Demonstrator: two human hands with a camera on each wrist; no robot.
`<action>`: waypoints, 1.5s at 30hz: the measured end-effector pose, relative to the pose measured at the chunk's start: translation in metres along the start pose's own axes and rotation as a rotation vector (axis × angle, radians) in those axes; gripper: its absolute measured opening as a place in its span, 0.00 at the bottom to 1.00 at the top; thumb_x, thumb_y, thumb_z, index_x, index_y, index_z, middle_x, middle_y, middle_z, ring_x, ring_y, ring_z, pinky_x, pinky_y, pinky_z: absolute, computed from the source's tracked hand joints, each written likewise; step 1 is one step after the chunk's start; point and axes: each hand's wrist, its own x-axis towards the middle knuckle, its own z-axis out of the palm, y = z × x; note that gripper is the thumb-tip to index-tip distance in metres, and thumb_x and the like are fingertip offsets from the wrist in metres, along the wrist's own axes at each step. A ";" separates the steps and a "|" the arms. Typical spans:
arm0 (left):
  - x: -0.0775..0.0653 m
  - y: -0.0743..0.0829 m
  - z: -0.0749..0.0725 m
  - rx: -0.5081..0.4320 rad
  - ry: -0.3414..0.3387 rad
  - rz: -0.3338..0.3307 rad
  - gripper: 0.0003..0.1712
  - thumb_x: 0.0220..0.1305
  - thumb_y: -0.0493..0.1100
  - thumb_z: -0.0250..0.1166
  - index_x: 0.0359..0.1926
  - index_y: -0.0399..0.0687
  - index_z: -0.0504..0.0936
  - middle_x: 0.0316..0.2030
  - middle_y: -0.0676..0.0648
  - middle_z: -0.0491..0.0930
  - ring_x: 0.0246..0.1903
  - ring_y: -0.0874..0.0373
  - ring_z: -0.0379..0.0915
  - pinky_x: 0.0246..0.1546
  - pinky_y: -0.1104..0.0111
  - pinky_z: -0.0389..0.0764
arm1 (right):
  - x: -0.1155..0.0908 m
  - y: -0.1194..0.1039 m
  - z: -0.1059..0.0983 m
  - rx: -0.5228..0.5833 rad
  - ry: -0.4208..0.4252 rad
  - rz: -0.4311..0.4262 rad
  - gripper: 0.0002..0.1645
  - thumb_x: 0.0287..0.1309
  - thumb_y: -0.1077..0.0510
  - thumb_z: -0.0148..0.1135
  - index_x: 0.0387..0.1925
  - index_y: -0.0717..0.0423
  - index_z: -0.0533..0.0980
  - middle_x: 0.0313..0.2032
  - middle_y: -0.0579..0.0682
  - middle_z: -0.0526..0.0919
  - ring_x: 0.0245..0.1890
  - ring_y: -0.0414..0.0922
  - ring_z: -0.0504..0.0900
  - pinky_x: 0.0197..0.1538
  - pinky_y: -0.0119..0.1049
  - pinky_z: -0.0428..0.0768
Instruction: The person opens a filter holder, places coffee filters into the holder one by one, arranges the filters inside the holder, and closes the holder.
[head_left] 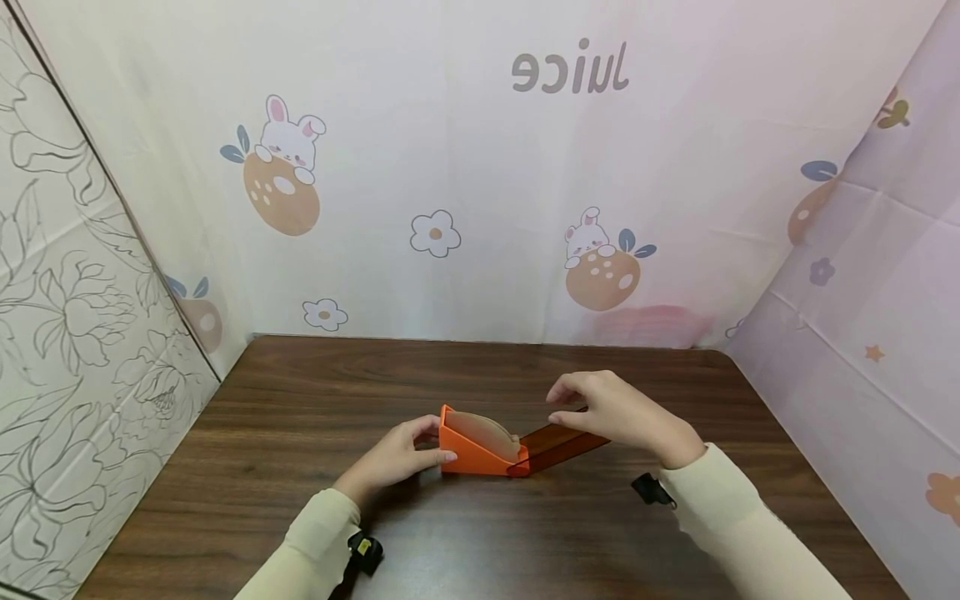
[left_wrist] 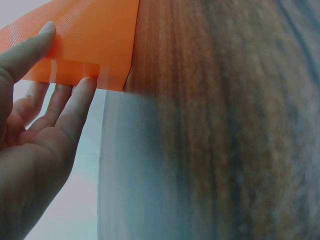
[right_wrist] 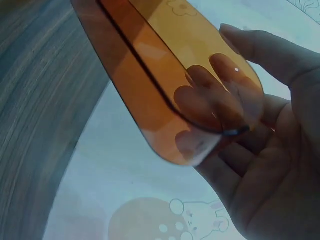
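Note:
An orange wedge-shaped holder (head_left: 476, 446) with tan sheets (head_left: 483, 429), rounded along the top like paper coffee filters, stands on the table. My left hand (head_left: 397, 458) grips its tall end, thumb on the near side and fingers round the back. In the left wrist view, the thumb lies on the orange wall (left_wrist: 95, 35). A see-through brown lid (head_left: 555, 446) is swung out to the right from the holder's low end. My right hand (head_left: 618, 408) holds the lid's free end. Fingers show through the tinted plastic (right_wrist: 150, 85) in the right wrist view, with the thumb beside its edge.
The dark wood-grain table (head_left: 300, 392) reaches back to a patterned curtain (head_left: 450, 167). A second curtain (head_left: 885, 333) hangs on the right, and a flower-drawn panel (head_left: 97, 333) stands on the left. Both wrists wear small black devices.

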 end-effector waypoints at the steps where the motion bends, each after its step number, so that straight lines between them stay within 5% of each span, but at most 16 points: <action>1: 0.000 0.000 0.000 0.002 -0.001 0.000 0.21 0.66 0.46 0.70 0.56 0.47 0.78 0.49 0.52 0.82 0.54 0.54 0.77 0.58 0.53 0.74 | -0.001 0.001 -0.001 0.000 0.001 0.000 0.11 0.60 0.53 0.72 0.44 0.48 0.82 0.39 0.37 0.84 0.42 0.38 0.83 0.48 0.41 0.82; 9: 0.000 -0.001 -0.001 0.025 0.002 0.006 0.21 0.66 0.48 0.70 0.56 0.48 0.79 0.49 0.53 0.82 0.53 0.55 0.77 0.58 0.54 0.75 | -0.014 0.007 -0.007 0.017 -0.006 0.005 0.19 0.59 0.44 0.72 0.46 0.49 0.81 0.40 0.39 0.84 0.43 0.43 0.83 0.47 0.44 0.82; 22: 0.000 0.001 0.000 0.022 0.007 -0.022 0.20 0.65 0.48 0.71 0.55 0.51 0.79 0.48 0.55 0.82 0.53 0.56 0.77 0.59 0.54 0.74 | -0.032 0.017 -0.010 0.019 -0.002 0.019 0.29 0.54 0.34 0.71 0.49 0.46 0.79 0.38 0.38 0.82 0.31 0.36 0.77 0.37 0.34 0.78; 37: 0.000 -0.001 0.002 0.009 0.010 -0.035 0.21 0.65 0.49 0.71 0.57 0.51 0.79 0.48 0.54 0.82 0.53 0.57 0.77 0.57 0.58 0.75 | -0.049 0.030 -0.006 0.050 -0.005 0.049 0.35 0.53 0.35 0.72 0.55 0.49 0.76 0.42 0.37 0.82 0.41 0.36 0.81 0.48 0.46 0.80; 45: 0.000 0.000 0.002 0.017 0.013 -0.029 0.21 0.65 0.49 0.71 0.56 0.51 0.79 0.48 0.55 0.82 0.52 0.56 0.77 0.57 0.56 0.75 | -0.055 0.035 -0.002 0.091 0.018 0.050 0.31 0.54 0.38 0.73 0.53 0.48 0.75 0.40 0.36 0.83 0.41 0.36 0.82 0.44 0.40 0.80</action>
